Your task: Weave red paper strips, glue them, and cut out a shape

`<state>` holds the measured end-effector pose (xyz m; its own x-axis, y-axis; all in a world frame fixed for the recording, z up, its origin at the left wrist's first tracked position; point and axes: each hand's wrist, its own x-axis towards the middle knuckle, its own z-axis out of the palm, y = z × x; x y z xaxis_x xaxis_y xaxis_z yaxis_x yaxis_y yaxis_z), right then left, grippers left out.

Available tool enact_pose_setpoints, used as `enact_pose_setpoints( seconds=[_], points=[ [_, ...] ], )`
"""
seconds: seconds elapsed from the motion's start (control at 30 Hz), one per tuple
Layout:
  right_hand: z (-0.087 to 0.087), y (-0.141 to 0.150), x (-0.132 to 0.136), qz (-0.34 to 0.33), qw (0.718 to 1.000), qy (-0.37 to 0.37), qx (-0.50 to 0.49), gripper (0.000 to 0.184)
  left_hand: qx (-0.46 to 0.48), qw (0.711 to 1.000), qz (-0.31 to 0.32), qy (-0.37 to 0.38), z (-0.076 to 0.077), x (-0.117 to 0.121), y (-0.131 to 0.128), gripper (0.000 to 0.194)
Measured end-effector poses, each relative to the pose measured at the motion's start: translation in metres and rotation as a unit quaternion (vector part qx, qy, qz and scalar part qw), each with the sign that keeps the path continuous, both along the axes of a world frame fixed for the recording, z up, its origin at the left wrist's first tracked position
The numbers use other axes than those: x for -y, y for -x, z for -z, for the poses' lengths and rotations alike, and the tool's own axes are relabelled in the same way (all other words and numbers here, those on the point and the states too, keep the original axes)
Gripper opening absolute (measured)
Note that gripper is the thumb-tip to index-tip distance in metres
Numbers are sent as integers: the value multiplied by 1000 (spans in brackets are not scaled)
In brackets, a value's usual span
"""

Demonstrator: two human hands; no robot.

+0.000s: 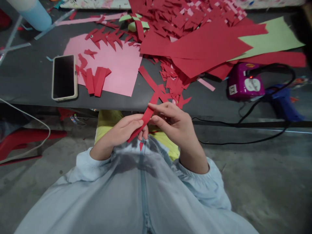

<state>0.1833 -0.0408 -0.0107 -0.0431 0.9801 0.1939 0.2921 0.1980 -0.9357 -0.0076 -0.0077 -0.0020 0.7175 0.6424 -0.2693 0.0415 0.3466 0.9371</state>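
Observation:
Between both hands, just off the table's front edge, a red paper strip runs at a slant. My left hand is closed on its lower part, thumb on top and fingers beneath. Higher up, my right hand pinches the strip at its edge with thumb and fingertips. A small pointed red piece shows below the left fingers. Past the strip's upper end lies another red strip on the table. Folded red paper strips rest on a pink sheet to the left.
A phone lies at left, near a bottle of blue liquid. Red paper scraps and large red sheets cover the middle and back. At right sit a purple box, a blue glue gun and a black cable.

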Motion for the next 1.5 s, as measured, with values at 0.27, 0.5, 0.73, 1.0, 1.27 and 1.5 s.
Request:
enact_pose_setpoints(
  seconds=[0.27,0.5,0.73,1.0,1.27,1.5],
  points=[
    [-3,7,4,-19,1000,-17,3,23,2,999,12,-36,-3,3,3,27],
    [-6,13,5,-39,998,10,-43,20,-6,999,19,-40,-6,4,3,27],
    [4,14,3,-14,999,-38,5,20,22,999,3,48,-1,2,-4,17],
    [4,16,2,4,998,-57,19,19,75,985,16,156,0,2,-6,16],
    [0,10,1,102,994,-44,-22,14,-40,999,2,36,-4,0,4,38],
    [-2,-1,3,191,974,38,-114,14,-91,956,-201,-192,-4,4,12,45]
  ],
)
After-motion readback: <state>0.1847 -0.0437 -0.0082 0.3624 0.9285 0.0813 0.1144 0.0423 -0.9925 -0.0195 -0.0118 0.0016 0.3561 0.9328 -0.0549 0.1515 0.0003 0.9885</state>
